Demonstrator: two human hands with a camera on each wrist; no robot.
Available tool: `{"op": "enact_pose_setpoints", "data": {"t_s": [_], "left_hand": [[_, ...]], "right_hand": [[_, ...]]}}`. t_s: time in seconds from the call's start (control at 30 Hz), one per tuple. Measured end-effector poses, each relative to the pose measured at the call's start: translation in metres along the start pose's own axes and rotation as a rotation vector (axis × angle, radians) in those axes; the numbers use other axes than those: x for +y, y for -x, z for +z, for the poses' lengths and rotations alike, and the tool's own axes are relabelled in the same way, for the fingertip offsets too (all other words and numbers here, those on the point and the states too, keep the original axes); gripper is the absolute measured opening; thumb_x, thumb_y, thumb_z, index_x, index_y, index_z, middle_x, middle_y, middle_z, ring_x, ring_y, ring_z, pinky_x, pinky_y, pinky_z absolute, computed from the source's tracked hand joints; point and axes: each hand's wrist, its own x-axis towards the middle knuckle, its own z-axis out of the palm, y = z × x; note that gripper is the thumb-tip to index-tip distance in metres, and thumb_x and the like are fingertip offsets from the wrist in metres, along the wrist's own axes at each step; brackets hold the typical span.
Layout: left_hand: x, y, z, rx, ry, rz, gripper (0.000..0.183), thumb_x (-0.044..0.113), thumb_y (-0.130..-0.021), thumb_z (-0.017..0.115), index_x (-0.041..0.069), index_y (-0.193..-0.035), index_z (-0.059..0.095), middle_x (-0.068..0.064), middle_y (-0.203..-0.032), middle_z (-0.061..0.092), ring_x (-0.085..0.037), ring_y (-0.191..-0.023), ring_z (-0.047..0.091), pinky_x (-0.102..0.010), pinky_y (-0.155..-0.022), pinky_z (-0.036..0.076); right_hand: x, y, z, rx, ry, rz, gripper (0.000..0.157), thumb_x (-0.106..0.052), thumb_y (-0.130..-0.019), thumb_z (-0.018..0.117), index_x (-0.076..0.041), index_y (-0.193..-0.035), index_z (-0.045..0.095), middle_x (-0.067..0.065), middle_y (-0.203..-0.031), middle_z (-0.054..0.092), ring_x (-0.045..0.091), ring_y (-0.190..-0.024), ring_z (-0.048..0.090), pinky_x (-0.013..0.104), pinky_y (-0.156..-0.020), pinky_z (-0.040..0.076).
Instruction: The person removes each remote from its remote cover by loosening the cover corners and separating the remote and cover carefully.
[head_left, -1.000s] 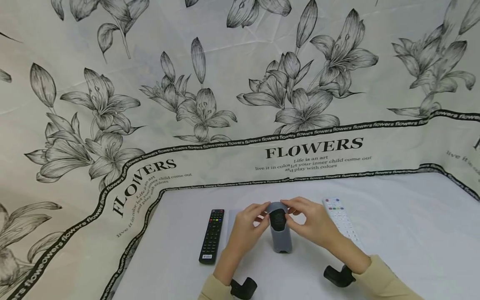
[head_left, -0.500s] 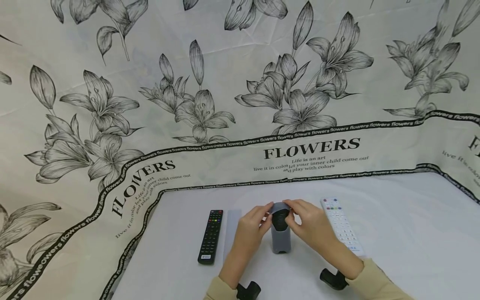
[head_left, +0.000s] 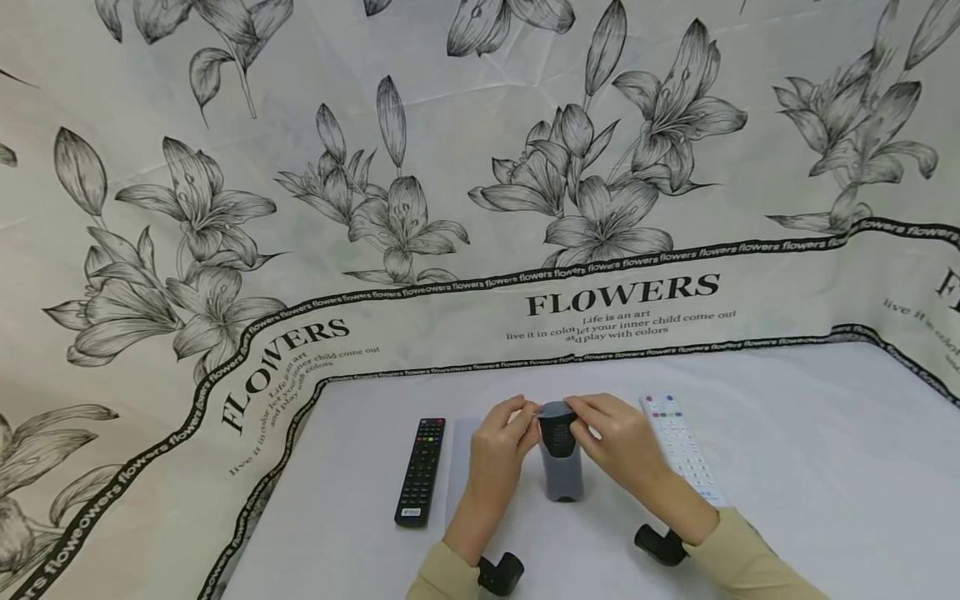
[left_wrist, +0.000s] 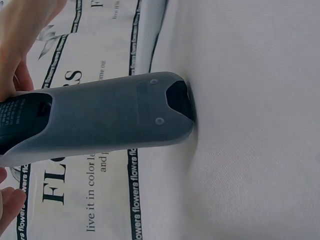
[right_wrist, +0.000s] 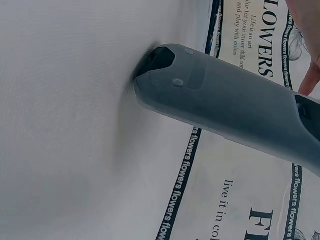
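Note:
A remote control (head_left: 557,437) in a grey rubbery sleeve (head_left: 562,479) stands steeply on its lower end on the white table. Its black back shows through the sleeve's opening, and small print is visible there. My left hand (head_left: 497,454) pinches the sleeve's top left corner. On the other side, my right hand (head_left: 622,442) grips the top right corner between thumb and fingers. In the left wrist view the sleeve (left_wrist: 110,115) has a notch at its bottom end with black showing. The right wrist view shows that same sleeve end (right_wrist: 165,75) meeting the white cloth.
To the left lies a black remote (head_left: 421,472), with a pale flat strip (head_left: 461,458) beside it, partly behind my left arm. A white remote (head_left: 681,442) lies to the right, partly behind my right arm. Flower-printed cloth (head_left: 420,333) rises behind the table.
My left fingertips have drawn together at the sleeve's top left corner. The sleeve's top band is pulled up and back slightly. The remote's lower end stays in place.

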Motion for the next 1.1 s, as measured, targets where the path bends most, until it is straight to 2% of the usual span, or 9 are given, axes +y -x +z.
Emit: {"op": "enact_pose_setpoints", "data": {"t_s": [0.1, 0.23, 0.4, 0.5, 0.6, 0.7, 0.8, 1.0, 1.1], "left_hand": [[-0.001, -0.001, 0.0, 0.026, 0.026, -0.009, 0.015, -0.002, -0.074, 0.074, 0.005, -0.086, 0.076, -0.005, -0.089, 0.071, -0.016, -0.084, 0.07, -0.016, -0.07, 0.055], [-0.002, -0.004, -0.002, -0.003, 0.099, -0.02, 0.017, -0.004, -0.074, 0.071, 0.007, -0.086, 0.076, -0.003, -0.086, 0.07, -0.01, -0.07, 0.065, -0.01, -0.06, 0.05], [-0.004, -0.005, -0.004, -0.164, 0.24, -0.092, 0.017, -0.004, -0.076, 0.063, 0.009, -0.085, 0.07, 0.0, -0.087, 0.069, -0.008, -0.072, 0.065, -0.008, -0.062, 0.05], [-0.005, -0.004, -0.005, -0.294, 0.35, -0.182, 0.016, -0.002, -0.081, 0.058, 0.009, -0.089, 0.066, 0.0, -0.09, 0.07, -0.009, -0.079, 0.066, -0.011, -0.065, 0.052], [-0.006, -0.004, -0.006, -0.384, 0.471, -0.277, 0.015, -0.001, -0.086, 0.054, 0.008, -0.093, 0.065, -0.003, -0.093, 0.07, -0.011, -0.085, 0.065, -0.015, -0.065, 0.052], [-0.006, -0.005, -0.007, -0.442, 0.586, -0.343, 0.017, -0.001, -0.088, 0.05, 0.006, -0.094, 0.064, -0.007, -0.092, 0.069, -0.009, -0.079, 0.063, -0.016, -0.061, 0.052], [-0.006, -0.006, -0.006, -0.486, 0.667, -0.381, 0.019, -0.001, -0.089, 0.046, 0.005, -0.093, 0.064, -0.009, -0.088, 0.068, -0.004, -0.07, 0.058, -0.018, -0.059, 0.053], [-0.006, -0.004, -0.006, -0.534, 0.719, -0.474, 0.022, 0.002, -0.094, 0.043, 0.006, -0.093, 0.065, -0.01, -0.087, 0.067, -0.002, -0.071, 0.057, -0.024, -0.061, 0.057], [-0.006, -0.002, -0.005, -0.553, 0.742, -0.525, 0.021, 0.005, -0.097, 0.045, 0.006, -0.099, 0.066, -0.01, -0.091, 0.068, -0.002, -0.074, 0.058, -0.024, -0.061, 0.057]], "right_hand": [[0.002, -0.002, -0.001, 0.004, -0.026, -0.028, 0.027, 0.003, -0.065, 0.076, 0.004, -0.091, 0.074, 0.01, -0.082, 0.072, 0.019, -0.073, 0.068, 0.029, -0.062, 0.056], [0.005, -0.004, -0.004, -0.022, -0.107, -0.005, 0.025, 0.007, -0.064, 0.076, 0.003, -0.089, 0.075, 0.008, -0.081, 0.073, 0.017, -0.072, 0.069, 0.026, -0.061, 0.056], [0.006, -0.009, -0.01, -0.126, -0.221, 0.057, 0.023, 0.011, -0.067, 0.072, 0.001, -0.088, 0.075, 0.007, -0.082, 0.074, 0.017, -0.073, 0.07, 0.019, -0.063, 0.054], [0.007, -0.012, -0.014, -0.219, -0.306, 0.112, 0.022, 0.013, -0.072, 0.068, -0.001, -0.088, 0.075, 0.005, -0.082, 0.074, 0.011, -0.071, 0.068, 0.018, -0.06, 0.053], [0.009, -0.015, -0.018, -0.314, -0.397, 0.209, 0.022, 0.012, -0.078, 0.063, -0.003, -0.09, 0.075, 0.003, -0.084, 0.074, 0.003, -0.069, 0.062, 0.019, -0.058, 0.051], [0.009, -0.016, -0.022, -0.39, -0.475, 0.31, 0.022, 0.01, -0.083, 0.059, -0.002, -0.093, 0.075, 0.005, -0.088, 0.074, -0.002, -0.07, 0.056, 0.021, -0.057, 0.05], [0.009, -0.017, -0.024, -0.434, -0.509, 0.366, 0.023, 0.008, -0.085, 0.058, -0.003, -0.095, 0.075, 0.005, -0.091, 0.074, -0.001, -0.071, 0.056, 0.021, -0.058, 0.049], [0.009, -0.015, -0.024, -0.52, -0.653, 0.484, 0.024, 0.005, -0.089, 0.052, -0.002, -0.096, 0.074, 0.009, -0.09, 0.073, 0.004, -0.071, 0.059, 0.024, -0.062, 0.053], [0.009, -0.013, -0.025, -0.538, -0.714, 0.534, 0.023, 0.003, -0.091, 0.051, 0.002, -0.101, 0.072, 0.014, -0.094, 0.072, 0.004, -0.072, 0.061, 0.025, -0.063, 0.055]]}}
